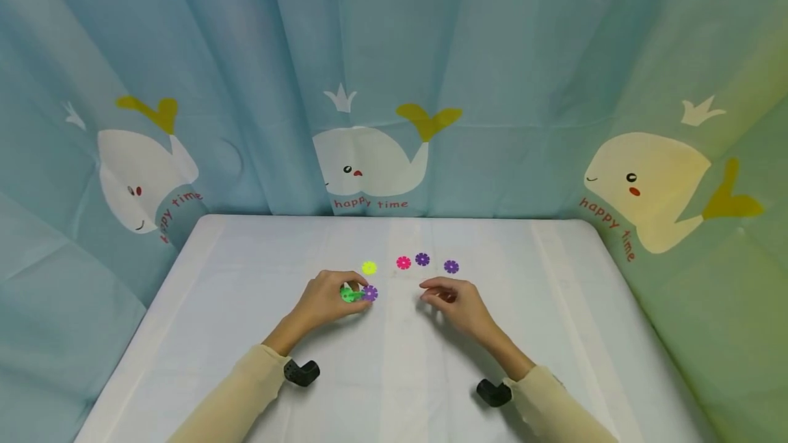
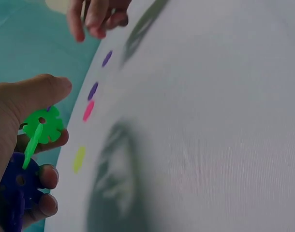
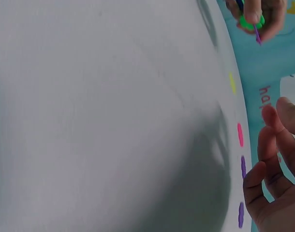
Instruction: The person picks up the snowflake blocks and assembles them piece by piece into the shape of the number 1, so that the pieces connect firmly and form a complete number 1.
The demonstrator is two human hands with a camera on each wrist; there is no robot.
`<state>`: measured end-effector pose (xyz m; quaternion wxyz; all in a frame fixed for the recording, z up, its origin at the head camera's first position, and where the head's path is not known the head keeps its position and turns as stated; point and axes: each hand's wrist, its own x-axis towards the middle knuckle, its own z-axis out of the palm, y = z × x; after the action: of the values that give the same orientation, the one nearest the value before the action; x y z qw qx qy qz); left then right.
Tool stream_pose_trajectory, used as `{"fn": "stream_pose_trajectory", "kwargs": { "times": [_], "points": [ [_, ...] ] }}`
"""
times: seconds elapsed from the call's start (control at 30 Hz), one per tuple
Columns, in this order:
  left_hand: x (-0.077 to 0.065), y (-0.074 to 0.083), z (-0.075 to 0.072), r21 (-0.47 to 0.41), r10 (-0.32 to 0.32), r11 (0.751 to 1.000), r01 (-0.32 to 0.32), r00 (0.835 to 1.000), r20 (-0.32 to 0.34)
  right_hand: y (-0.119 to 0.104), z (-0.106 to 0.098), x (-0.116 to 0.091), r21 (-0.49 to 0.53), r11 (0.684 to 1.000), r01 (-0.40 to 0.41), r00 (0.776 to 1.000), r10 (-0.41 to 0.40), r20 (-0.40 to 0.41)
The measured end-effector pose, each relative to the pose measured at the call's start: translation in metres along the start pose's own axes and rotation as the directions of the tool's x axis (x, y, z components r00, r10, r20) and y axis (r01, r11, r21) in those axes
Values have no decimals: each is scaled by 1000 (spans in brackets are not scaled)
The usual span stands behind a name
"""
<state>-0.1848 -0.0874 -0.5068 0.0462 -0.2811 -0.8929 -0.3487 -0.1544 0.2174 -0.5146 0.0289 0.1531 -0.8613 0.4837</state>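
Note:
My left hand (image 1: 324,301) holds a small cluster of notched plastic discs joined together. A green disc (image 2: 50,126) with a second green piece slotted across it shows in the left wrist view, above a dark blue disc (image 2: 18,180) near the curled fingers. A purple disc (image 1: 370,293) sticks out at the cluster's right end in the head view. My right hand (image 1: 460,301) hovers over the table to the right, its fingers loosely bent and holding nothing. Beyond the hands lie a yellow disc (image 1: 369,268), a pink disc (image 1: 403,263) and two purple discs (image 1: 422,260).
The white-covered table (image 1: 394,388) spreads under both arms. Behind and beside it hangs a blue curtain (image 1: 517,53) printed with whales. A black device (image 1: 301,373) is at the left wrist, and another black device (image 1: 494,393) at the right.

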Motion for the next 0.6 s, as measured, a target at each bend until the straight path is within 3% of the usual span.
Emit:
{"fn": "stream_pose_trajectory", "kwargs": {
  "times": [0.37, 0.6],
  "points": [
    [-13, -19, -13, 26, -39, 999, 40, 998, -55, 9, -14, 3, -34, 998, 47, 999, -47, -14],
    [-18, -26, -18, 25, -39, 999, 41, 997, -69, -3, -8, 20, -81, 994, 69, 995, -64, 71]
  ]
}}
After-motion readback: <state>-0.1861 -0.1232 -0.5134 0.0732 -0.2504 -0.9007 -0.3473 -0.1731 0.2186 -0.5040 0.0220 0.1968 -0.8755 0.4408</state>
